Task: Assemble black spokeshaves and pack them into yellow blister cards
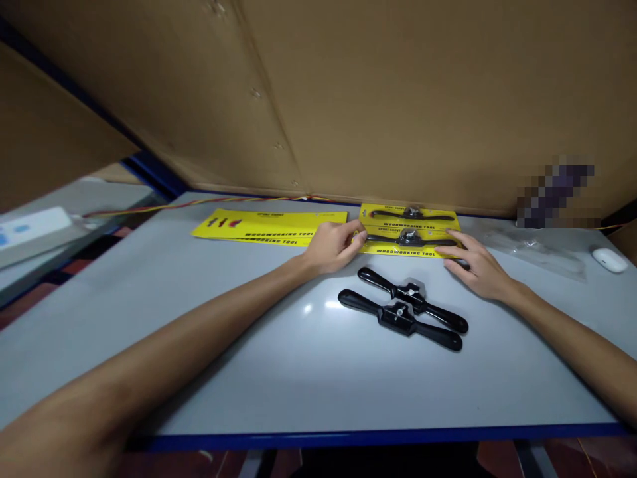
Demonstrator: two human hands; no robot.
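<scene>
My left hand [331, 249] has its fingers curled in a pinch at the left end of the nearer packaged spokeshave [409, 239], a black tool on a yellow card. My right hand [475, 267] rests at that card's right end with its fingers apart, touching the edge. Just behind lies another packaged spokeshave [413, 214]. Two loose black spokeshaves lie side by side on the table nearer to me, the farther spokeshave [412, 292] and the closer spokeshave [401, 318]. Left of my left hand is a stack of yellow cards [279, 224] printed with black lettering.
The grey table [239, 372] has a blue front edge. A cardboard wall [398, 99] stands along its back, with a twisted cable [209, 199] below it. Clear plastic bags [542, 252] and a white rounded case [610, 259] lie at right. A white power strip [37, 232] is far left.
</scene>
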